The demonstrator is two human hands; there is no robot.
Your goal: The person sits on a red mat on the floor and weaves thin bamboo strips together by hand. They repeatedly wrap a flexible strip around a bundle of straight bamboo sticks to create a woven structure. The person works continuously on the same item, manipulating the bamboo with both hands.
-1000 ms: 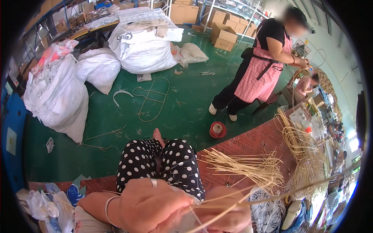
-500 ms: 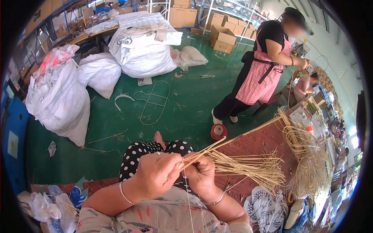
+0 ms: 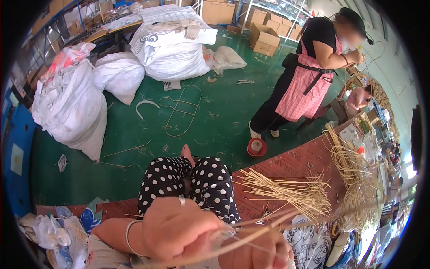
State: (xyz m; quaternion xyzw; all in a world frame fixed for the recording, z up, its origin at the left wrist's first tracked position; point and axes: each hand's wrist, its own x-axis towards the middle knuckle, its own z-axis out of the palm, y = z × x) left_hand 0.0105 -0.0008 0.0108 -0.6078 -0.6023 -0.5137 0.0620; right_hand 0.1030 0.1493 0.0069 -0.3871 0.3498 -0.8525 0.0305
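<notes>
Close to my body, my left hand (image 3: 179, 228) is closed in a pinch on thin bamboo strips. One strip (image 3: 256, 232) bows across in front of both hands, blurred, and stretches off to the right. My right hand (image 3: 266, 251) is lower and just to the right, its fingers curled. A fine pale thread (image 3: 251, 244) runs from the left fingertips toward it and seems gripped there; the strip partly covers these fingers. Beyond the hands, a loose bundle of cut bamboo sticks (image 3: 286, 186) lies on a red-brown board.
The red-brown board (image 3: 286, 162) holds coiled bamboo strips (image 3: 347, 163) at right. A red bowl with a spool (image 3: 256, 146) stands beyond its edge. A person in a pink apron (image 3: 304, 87) stands ahead. A bent frame (image 3: 181, 112) and white sacks (image 3: 71, 112) lie on the green floor.
Both hands have come lower and closer to my body, and the right has moved farther right. The strips have swung down with them. The view has shifted slightly.
</notes>
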